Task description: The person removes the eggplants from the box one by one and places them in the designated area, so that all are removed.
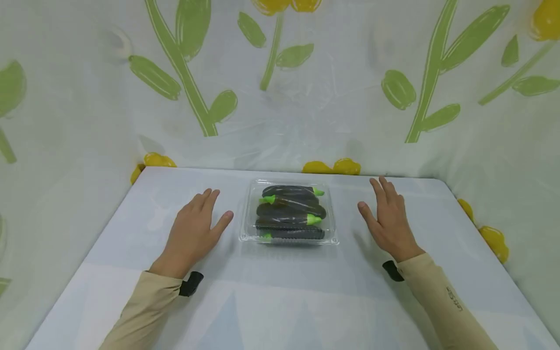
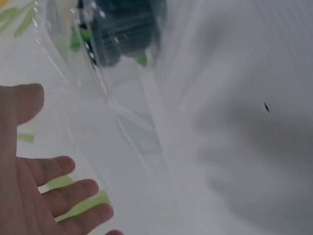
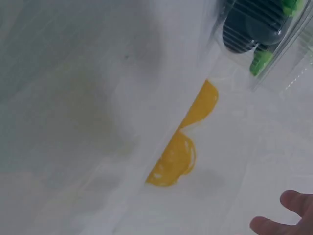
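A clear plastic clamshell box (image 1: 288,239) sits on the white table between the two hands, its lid over several dark purple eggplants (image 1: 290,209) with green stems. To its left, my left hand (image 1: 192,233) is held with fingers straight and thumb pointing toward the box, touching nothing. On the other side, my right hand (image 1: 389,221) is raised with straight, spread fingers, apart from the box. In the left wrist view the eggplants (image 2: 124,27) show through the plastic, above the left fingers. The right wrist view has the eggplants (image 3: 254,24) at its upper right corner.
The white tabletop (image 1: 271,301) carries pale blue triangle shapes near the front. A pale curtain-like backdrop (image 1: 328,112) with green leaves and yellow flowers surrounds the table at the back and sides. A black wrist device (image 1: 191,284) shows at each sleeve.
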`<act>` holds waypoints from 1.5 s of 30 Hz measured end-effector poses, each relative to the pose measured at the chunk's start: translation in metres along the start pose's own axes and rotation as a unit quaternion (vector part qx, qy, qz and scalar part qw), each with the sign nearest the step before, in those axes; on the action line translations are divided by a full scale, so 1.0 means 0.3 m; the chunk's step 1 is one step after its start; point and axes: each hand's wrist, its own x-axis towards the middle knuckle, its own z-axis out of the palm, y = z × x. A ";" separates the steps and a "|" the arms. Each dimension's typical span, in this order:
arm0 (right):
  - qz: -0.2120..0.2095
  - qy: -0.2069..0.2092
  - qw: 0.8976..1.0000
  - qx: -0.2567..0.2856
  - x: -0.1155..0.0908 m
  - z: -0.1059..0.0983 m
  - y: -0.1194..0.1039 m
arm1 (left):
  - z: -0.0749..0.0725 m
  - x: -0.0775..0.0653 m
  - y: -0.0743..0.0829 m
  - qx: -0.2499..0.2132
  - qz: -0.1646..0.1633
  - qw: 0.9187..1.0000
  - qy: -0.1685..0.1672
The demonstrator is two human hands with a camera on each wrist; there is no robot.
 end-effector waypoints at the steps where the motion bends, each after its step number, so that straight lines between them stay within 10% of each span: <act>1: -0.003 -0.001 1.000 0.004 0.001 0.002 -0.004 | 0.003 -0.001 0.010 -0.005 0.010 1.000 -0.003; 24: -0.066 -0.167 0.983 0.047 -0.032 0.095 -0.168 | 0.099 0.014 0.103 -0.042 0.102 0.989 -0.095; 45: -0.108 -0.142 0.984 0.023 -0.034 0.126 -0.177 | 0.121 0.001 0.074 -0.110 0.123 0.982 -0.088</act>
